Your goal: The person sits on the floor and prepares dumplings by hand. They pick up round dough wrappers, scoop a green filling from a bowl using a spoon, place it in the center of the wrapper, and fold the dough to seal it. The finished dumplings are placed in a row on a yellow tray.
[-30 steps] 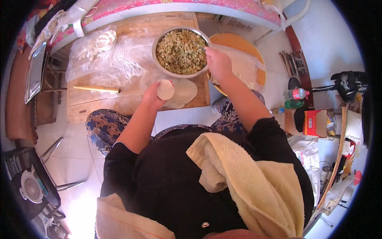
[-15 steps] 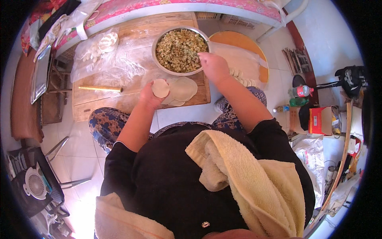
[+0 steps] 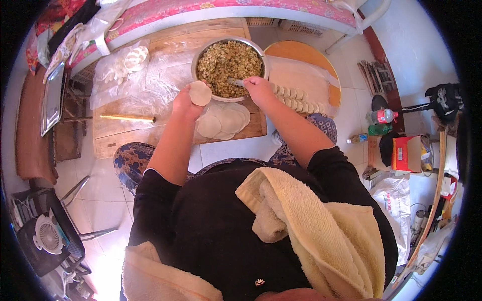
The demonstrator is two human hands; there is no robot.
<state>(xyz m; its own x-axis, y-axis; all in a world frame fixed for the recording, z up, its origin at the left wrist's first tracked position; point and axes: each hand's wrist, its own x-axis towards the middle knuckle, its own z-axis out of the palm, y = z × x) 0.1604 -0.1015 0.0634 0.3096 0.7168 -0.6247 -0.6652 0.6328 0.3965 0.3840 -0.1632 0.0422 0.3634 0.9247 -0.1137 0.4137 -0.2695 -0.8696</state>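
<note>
Head view: left hand (image 3: 186,106) fingers grasping round dough wrapper (image 3: 200,94). Right hand (image 3: 260,92) fingers clenched on metal utensil (image 3: 237,82), its tip in filling (image 3: 228,62) just left of them. Spare wrappers (image 3: 223,121) on tabletop (image 3: 118,138), nearer the person than left fingers; dumplings (image 3: 299,105) right of right fingers.

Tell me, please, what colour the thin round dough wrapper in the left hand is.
The thin round dough wrapper is pale cream, clearest in the head view.

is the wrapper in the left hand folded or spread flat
Spread flat: the dough wrapper shows as a full round on the left hand, with no filling visible on it.
</note>
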